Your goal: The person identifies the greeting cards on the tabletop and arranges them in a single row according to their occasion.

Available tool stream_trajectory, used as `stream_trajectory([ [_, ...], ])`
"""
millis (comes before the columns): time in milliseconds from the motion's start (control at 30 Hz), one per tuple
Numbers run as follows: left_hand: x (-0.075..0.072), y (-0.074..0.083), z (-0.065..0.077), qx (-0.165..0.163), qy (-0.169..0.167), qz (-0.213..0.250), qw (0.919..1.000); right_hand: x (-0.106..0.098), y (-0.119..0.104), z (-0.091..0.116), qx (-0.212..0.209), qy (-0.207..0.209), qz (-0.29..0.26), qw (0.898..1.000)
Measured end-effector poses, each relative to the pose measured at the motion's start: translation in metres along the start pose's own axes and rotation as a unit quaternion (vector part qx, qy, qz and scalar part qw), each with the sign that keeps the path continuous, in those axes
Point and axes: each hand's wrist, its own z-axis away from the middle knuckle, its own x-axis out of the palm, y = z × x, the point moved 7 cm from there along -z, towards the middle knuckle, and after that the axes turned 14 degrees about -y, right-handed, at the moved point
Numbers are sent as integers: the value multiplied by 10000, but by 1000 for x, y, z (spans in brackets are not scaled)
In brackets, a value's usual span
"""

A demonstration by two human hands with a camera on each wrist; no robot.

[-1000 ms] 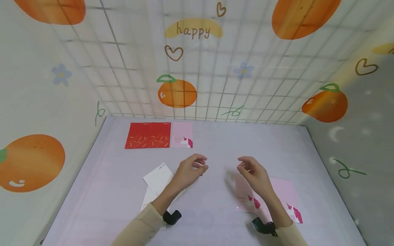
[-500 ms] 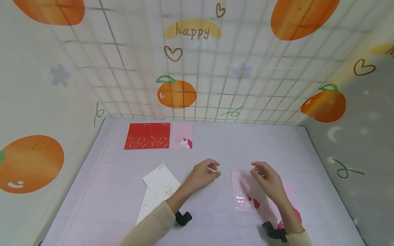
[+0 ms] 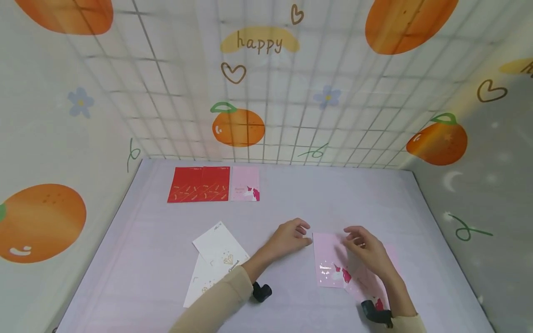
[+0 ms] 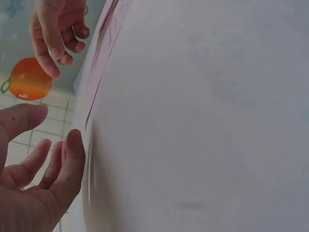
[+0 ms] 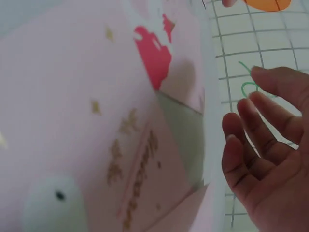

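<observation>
Several pink cards with a white-and-red unicorn print lie overlapping on the right of the table. Over them hovers my right hand, fingers loosely bent and holding nothing. In the right wrist view gold lettering shows on a pink card beside the bent fingers. My left hand is just left of the pink cards' left edge, thumb and fingers apart with nothing between them. Its fingertips hang close over the table in the left wrist view. Part of the pink cards is hidden under my right forearm.
White cards with a gold diamond print overlap at the left, partly covered by my left sleeve. Two red cards and one pink unicorn card stand in a row at the back. A grid-patterned curtain closes off the far side.
Both hands have moved to the right and slightly toward me; the left has come up to the pink cards' edge. More of the white cards shows. The cards have stayed in place.
</observation>
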Motion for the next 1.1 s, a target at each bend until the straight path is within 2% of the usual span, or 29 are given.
stream_trajectory([
  [233,10,3,-11,-43,-245,-422,9988,5,9,-3,360,-350,140,9986],
  [300,13,4,-14,-83,-294,-669,9973,7,14,-4,494,-446,182,9976],
  [533,19,6,-15,-417,-481,-1538,9860,14,21,-3,679,-580,304,9955],
  [767,21,9,-16,-622,-549,-1897,9783,15,20,-4,693,-588,429,9949],
  [967,22,11,-19,-702,-509,-2376,9675,15,21,-7,796,-667,458,9935],
  [1100,23,12,-19,-714,-552,-2384,9670,15,22,-8,816,-702,475,9931],
])
